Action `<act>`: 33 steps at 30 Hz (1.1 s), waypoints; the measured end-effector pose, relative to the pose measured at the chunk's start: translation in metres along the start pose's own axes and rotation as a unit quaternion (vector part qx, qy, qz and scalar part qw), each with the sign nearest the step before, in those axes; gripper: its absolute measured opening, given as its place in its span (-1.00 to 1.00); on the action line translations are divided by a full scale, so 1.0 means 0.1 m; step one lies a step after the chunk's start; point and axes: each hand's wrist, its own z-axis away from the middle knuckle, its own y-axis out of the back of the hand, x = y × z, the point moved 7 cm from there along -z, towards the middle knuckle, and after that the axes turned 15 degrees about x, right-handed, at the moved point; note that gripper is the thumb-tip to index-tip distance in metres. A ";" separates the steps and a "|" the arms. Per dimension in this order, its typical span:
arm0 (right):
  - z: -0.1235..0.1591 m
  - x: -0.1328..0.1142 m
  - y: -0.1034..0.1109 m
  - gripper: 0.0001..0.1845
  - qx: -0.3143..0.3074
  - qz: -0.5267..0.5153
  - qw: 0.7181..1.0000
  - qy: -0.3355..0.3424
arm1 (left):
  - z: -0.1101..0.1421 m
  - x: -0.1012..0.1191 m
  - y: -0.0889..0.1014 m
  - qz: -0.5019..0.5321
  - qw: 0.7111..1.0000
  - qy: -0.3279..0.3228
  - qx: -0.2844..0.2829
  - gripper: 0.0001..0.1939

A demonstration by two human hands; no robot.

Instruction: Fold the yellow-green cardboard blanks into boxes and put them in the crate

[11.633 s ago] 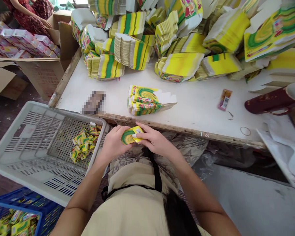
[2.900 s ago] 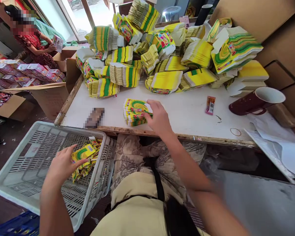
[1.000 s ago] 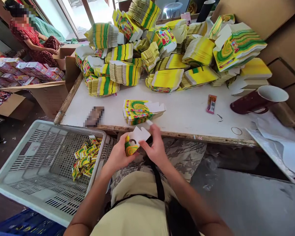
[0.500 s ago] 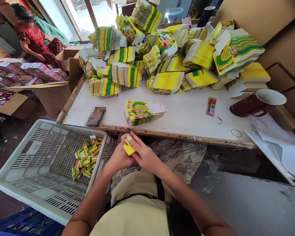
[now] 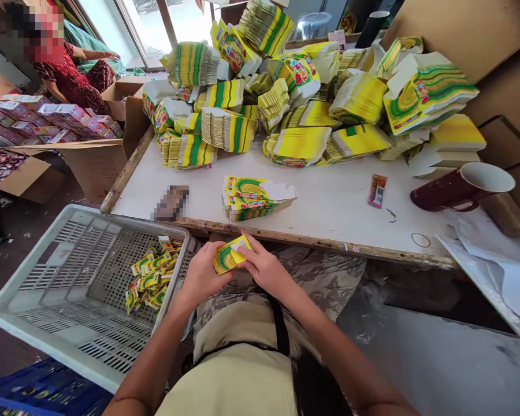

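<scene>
Fingers first: the left hand (image 5: 205, 268) has a small yellow and green carton (image 5: 224, 258) pinched at its left side, thumb below and fingers along the top, while the right hand (image 5: 264, 268) grips the other end, its fingers closed in around the barcoded yellow flap (image 5: 241, 247). There's a patch of white at a right fingertip, and I can't tell whether it's card or a finger cover. The carton sits between both hands, above the lap, just this side of the bench (image 5: 329, 208). My call on the step: this is the closing of that end flap. So the next move calls for a steady left hold and a neat tuck from the right, with no crushing of the thin card. Out past the hands, a fanned stack of flat cartons (image 5: 245, 196) lies near the bench edge, white tabs pointing right. Down to the left we go, and a pale grey crate (image 5: 60, 254) holds a heap of small boxes (image 5: 149, 280) in its near-right part. Farther back, big bundles of folded card (image 5: 297, 144) crowd the bench, a dark red mug (image 5: 442, 190) off to the right, and beyond the left end sits a co-worker in red (image 5: 75, 84).
</scene>
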 end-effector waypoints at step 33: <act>-1.14 0.05 0.66 -0.71 0.192 0.238 0.952 0.029 | 0.16 -0.61 0.26 0.101 0.984 0.127 -0.080 -0.43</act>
